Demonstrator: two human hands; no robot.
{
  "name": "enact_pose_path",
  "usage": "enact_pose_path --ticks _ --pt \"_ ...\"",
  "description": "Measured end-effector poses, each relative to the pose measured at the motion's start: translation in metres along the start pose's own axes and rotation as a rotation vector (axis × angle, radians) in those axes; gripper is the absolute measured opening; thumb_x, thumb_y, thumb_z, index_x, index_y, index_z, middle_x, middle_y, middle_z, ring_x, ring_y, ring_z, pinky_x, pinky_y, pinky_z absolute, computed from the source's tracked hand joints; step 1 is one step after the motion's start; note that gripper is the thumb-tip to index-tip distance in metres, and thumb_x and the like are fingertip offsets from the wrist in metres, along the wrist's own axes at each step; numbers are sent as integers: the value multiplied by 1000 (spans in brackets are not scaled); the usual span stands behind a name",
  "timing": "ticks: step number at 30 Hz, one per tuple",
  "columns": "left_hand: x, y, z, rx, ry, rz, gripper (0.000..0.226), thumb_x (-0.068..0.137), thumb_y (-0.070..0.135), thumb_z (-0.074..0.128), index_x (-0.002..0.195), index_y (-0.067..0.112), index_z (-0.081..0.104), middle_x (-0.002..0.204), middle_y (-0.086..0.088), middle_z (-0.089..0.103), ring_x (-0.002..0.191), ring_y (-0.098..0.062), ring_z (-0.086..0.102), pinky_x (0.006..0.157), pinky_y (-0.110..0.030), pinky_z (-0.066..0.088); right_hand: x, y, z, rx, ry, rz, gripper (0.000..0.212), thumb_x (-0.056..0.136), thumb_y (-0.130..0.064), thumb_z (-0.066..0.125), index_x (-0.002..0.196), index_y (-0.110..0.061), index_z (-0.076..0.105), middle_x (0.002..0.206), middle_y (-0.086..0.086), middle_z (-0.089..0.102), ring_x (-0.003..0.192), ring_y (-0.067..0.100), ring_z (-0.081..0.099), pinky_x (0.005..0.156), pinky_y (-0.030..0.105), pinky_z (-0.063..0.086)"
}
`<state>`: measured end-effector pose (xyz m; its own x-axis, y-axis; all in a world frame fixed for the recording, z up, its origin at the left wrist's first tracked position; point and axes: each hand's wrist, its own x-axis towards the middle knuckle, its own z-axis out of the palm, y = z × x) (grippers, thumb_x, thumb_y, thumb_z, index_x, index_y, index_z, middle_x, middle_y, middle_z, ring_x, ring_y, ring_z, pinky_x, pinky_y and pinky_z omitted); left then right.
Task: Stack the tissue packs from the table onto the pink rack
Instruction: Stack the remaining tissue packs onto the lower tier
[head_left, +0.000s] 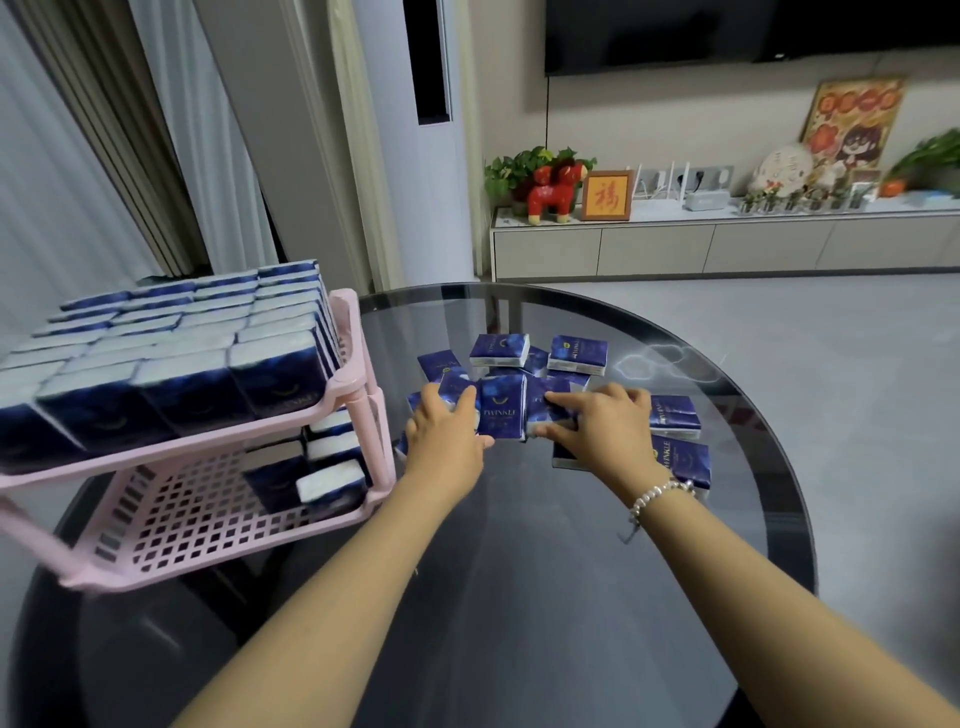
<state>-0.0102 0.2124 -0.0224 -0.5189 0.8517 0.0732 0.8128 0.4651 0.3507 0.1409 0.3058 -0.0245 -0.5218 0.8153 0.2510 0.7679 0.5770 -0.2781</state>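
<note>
Several dark blue tissue packs (579, 354) lie scattered on the round glass table (524, 582). A short row of upright packs (501, 411) stands in the middle of them. My left hand (448, 435) grips the row's left end, fingers over the top and thumb on the front. From the right, my right hand (605, 427) pinches the row's other end between index finger and thumb. The pink rack (358, 387) stands at the table's left. Its top shelf is packed with tissue packs (171, 338). Its lower shelf (176, 519) holds several packs (327, 478) at its right end.
More packs lie to the right of my right wrist (675, 415) near the table's edge. Beyond the table are a grey floor, a low TV cabinet (727, 244) with ornaments, and curtains at the left. The lower shelf's left part is bare grid.
</note>
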Motion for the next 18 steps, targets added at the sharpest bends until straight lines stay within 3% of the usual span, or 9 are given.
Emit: enact_pose_path --ticks 5,8,12,18 --pt "-30 -2 -4 -118 57 -6 60 90 38 59 142 20 35 143 -13 21 127 -34 39 110 -40 33 -22 -2 -5 46 29 -96 56 76 -63 58 125 -36 58 128 -4 59 133 13 32 103 32 13" --pt "-53 -1 -8 -153 83 -9 61 90 43 57 143 21 35 146 -12 19 132 -31 35 110 -38 33 -41 -3 -6 52 99 -194 52 75 -62 60 118 -33 64 117 -14 66 131 13 37 102 34 13" --pt "-95 -4 -18 -172 71 31 60 91 45 55 144 25 35 146 -9 18 133 -27 33 107 -36 34 -68 -12 -6 32 151 -294 25 79 -50 66 95 -32 74 99 -18 71 120 14 48 97 34 14" --pt "-154 -32 -27 -196 -14 -21 60 89 45 57 143 28 36 149 -3 14 127 -27 43 103 -34 39 -94 -27 -6 4 44 -301 30 88 -52 53 104 -34 71 107 -21 67 120 10 40 97 33 13"
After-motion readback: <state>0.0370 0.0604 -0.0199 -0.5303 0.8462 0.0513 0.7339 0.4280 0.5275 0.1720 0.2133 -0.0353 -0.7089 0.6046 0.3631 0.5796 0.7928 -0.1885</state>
